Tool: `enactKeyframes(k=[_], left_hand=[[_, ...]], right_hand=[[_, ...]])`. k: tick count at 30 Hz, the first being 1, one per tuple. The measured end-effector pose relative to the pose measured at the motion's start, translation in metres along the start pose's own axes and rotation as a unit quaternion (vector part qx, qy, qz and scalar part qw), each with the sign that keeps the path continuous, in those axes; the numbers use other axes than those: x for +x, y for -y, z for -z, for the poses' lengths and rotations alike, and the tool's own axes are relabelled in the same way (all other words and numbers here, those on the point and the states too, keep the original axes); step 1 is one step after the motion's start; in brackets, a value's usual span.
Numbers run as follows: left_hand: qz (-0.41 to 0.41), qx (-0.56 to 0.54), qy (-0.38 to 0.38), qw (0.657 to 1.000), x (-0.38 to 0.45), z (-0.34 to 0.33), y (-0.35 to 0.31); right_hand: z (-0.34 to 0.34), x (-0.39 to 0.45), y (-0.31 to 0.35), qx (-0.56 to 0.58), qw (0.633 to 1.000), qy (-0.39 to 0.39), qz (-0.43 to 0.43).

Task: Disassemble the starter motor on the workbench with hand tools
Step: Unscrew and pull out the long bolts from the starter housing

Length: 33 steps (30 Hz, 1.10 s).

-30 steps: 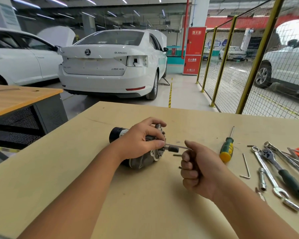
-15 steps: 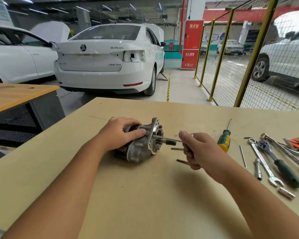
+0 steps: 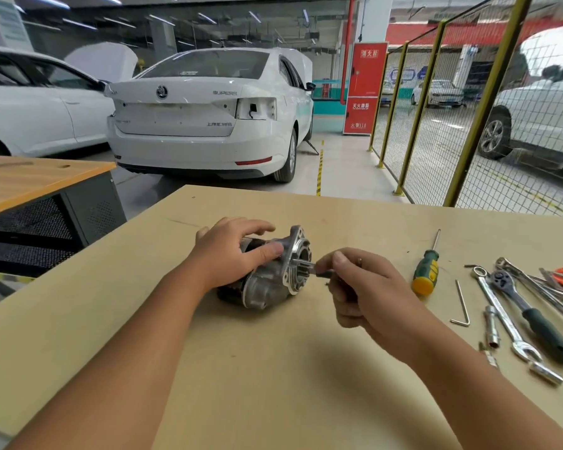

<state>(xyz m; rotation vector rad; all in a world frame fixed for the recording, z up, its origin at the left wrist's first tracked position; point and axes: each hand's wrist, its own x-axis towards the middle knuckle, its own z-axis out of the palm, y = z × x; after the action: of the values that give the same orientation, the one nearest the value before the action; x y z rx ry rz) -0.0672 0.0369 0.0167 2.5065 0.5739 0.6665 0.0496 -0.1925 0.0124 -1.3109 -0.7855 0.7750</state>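
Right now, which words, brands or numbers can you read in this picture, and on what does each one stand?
"SUPERB": boot lid of the white car, right of its round badge.
"110": foot of the red cabinet.
Chinese characters on the cabinet and on the boot lid: too blurred to read.
Starter motor, tools: no readable text.

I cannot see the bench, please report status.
Left hand rests on motor, fingers loose. Right hand pinches small tool at motor's flange. Nothing blocking.
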Motion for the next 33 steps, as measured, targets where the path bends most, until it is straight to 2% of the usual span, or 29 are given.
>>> enactKeyframes(k=[3,6,12,17,20,23,28,33], left_hand=[[-0.027,-0.038,0.02,0.999,-0.004,-0.003,-0.019],[-0.049,0.045,0.07,0.995,-0.005,-0.01,-0.034],[-0.049,0.021,0.074,0.996,-0.006,-0.008,-0.035],[-0.039,-0.015,0.065,0.997,-0.007,-0.008,-0.036],[-0.043,-0.029,0.064,0.997,-0.008,-0.008,-0.037],[-0.055,-0.029,0.068,0.996,-0.009,-0.007,-0.039],[-0.066,-0.036,0.101,0.992,-0.009,-0.004,-0.029],[-0.06,-0.079,0.109,0.989,-0.006,-0.005,-0.02]], right_hand=[[-0.006,0.0,0.003,0.099,0.993,-0.004,-0.067],[-0.006,0.001,0.005,0.194,0.977,-0.001,-0.09],[0.008,-0.001,0.01,0.242,0.963,0.06,-0.102],[0.022,-0.003,0.014,0.053,0.974,0.05,-0.212],[0.013,-0.004,0.005,0.035,0.969,0.052,-0.237],[0.002,-0.003,0.0,0.056,0.978,0.022,-0.199],[-0.007,0.0,-0.01,-0.114,0.988,-0.057,-0.086],[-0.009,0.001,-0.013,-0.235,0.968,-0.086,0.001]])
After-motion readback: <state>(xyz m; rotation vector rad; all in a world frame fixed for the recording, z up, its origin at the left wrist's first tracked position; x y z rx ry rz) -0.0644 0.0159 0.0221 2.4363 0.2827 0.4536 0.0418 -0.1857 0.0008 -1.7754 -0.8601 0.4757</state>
